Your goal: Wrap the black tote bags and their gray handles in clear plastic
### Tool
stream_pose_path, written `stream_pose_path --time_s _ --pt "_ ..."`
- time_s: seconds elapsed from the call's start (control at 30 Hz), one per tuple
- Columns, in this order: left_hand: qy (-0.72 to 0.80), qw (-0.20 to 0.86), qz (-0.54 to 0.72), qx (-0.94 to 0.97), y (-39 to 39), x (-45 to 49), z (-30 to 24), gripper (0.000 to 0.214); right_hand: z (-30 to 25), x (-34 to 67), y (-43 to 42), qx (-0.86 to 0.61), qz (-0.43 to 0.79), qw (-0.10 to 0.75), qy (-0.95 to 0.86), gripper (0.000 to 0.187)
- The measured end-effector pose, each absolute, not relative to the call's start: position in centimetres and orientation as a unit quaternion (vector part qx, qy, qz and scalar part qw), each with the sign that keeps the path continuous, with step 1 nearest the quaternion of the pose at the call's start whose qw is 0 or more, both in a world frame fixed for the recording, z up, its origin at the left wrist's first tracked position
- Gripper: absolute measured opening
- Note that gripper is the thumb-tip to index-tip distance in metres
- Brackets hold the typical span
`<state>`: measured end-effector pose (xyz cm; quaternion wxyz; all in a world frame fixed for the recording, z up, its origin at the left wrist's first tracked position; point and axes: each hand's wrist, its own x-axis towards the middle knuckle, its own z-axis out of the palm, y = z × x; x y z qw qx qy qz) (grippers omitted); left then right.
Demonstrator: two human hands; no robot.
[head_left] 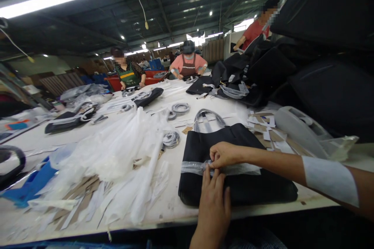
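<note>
Close together and touching, both on the bag (248, 190). Reaching in from the right, right hand (223, 155), thumb and fingers pinched shut on a clear strip (191, 167) stretched across the bag's front. Coming up from the near edge, left hand (214, 198), flat and spread, fingertips (208, 175) on the strip just under the right hand, palm pressing the black cloth. White sleeve (330, 179) round the right forearm.

Bag flat on the table (175, 206), near its front edge and right of centre, mouth turned away, grey handles (209, 118) lying beyond it. Just left of the bag, a coil (171, 139) of grey strap, with more of the same further back. Left again, a loose pile of white plastic bags (122, 144) over card strips near the table edge. Right of the bag, scattered tags (263, 126) and a grey moulded part (295, 128). Behind those, a tall heap (321, 27) of black bags. At far left, a blue piece (29, 184). At the far end of the table, three people (188, 62) at work among more bags, well apart from these hands.
</note>
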<state>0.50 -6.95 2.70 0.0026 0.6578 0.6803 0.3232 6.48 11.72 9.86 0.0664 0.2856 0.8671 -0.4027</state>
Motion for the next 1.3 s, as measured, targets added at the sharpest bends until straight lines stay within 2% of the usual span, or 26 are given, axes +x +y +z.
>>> stream_pose_path --time_s 0.17,0.27,0.4,0.57,1.07,1.3 --pt "0.652 0.064 0.404 0.638 -6.7 -1.4 4.5 0.035 9.6 7.4 11.3 0.278 -0.402 0.030 0.872 0.020" --pt "0.692 0.035 0.422 0.584 -6.6 -3.2 6.5 0.029 9.6 7.9 10.9 0.277 -0.402 0.016 0.873 0.023" --pt "0.773 -0.012 0.296 0.561 -5.2 -5.7 8.9 0.020 9.7 8.1 10.6 0.283 -0.394 0.005 0.874 0.022" --pt "0.771 0.053 0.181 0.608 -2.6 -7.5 10.0 0.016 10.0 8.2 10.3 0.288 -0.384 -0.001 0.877 0.020" --pt "0.746 0.125 0.106 0.645 -1.0 -9.1 10.6 0.014 11.3 7.5 10.2 0.291 -0.278 0.044 0.915 0.013" --pt "0.740 0.144 0.116 0.647 -0.8 -9.4 10.5 0.015 10.5 8.6 10.8 0.331 -0.214 0.088 0.915 0.022"
